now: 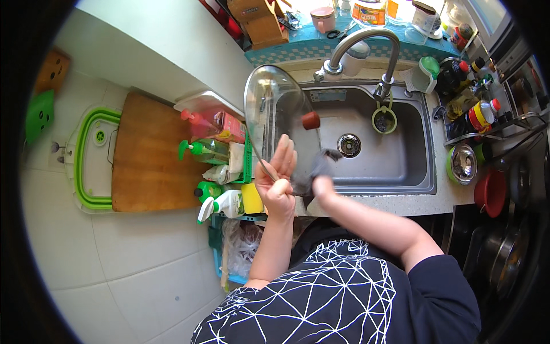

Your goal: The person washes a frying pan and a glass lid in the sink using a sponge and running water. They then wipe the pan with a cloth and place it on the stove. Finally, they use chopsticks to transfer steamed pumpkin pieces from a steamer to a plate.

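A glass pot lid (pixel 275 103) with a metal rim and a reddish-brown knob (pixel 310 121) stands tilted over the left side of the steel sink (pixel 369 159). My left hand (pixel 277 185) grips its rim at the near edge, with the fingers stretched against the glass. A dark grey cloth (pixel 313 172) is bunched in my right hand (pixel 323 185) and lies against the lid's near right part. Both the cloth and the right hand are blurred. The cloth hides some of the rim.
A curved faucet (pixel 365 38) rises behind the sink, and a green strainer (pixel 383 120) hangs below it. Soap and spray bottles (pixel 232 203) and a yellow sponge (pixel 252 198) stand on the left, near a wooden board (pixel 154 159). Sauce bottles (pixel 477 118) line the right.
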Tool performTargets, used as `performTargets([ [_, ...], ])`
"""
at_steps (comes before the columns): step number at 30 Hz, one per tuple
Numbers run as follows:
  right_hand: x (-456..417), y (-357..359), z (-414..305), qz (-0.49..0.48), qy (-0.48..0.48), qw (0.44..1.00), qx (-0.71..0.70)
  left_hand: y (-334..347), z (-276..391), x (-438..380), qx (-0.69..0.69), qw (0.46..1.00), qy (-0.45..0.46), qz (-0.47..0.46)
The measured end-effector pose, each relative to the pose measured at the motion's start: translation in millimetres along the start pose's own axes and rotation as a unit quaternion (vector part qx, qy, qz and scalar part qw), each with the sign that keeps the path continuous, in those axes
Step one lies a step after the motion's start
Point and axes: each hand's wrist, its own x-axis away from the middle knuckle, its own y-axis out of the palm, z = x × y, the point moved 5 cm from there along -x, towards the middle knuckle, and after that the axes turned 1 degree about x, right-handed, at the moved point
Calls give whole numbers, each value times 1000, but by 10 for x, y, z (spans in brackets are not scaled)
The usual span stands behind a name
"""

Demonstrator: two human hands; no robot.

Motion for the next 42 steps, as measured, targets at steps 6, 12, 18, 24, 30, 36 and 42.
performTargets([
  [6,-980,-285,-522,-103,219,969,43,28,82,171,-3,994,-36,-100],
  [12,-1060,237,-1263,-201,125,953,188,-142,-19,298,-10,987,-107,-115],
  [18,-408,388,-1444,-180,143,966,123,-301,-167,528,-280,921,-123,-240],
  [24,-93,-622,-1591,-83,51,979,181,101,-120,641,-547,728,156,-384],
  [30,140,-1528,-1449,-39,-37,993,101,-4,-39,619,-639,631,65,-436],
  [36,224,-1855,-1422,-26,-43,997,50,-760,-220,226,-19,930,-347,-120],
  [42,-49,-2178,-1600,143,-189,909,343,-453,-485,239,127,872,-412,-233],
])
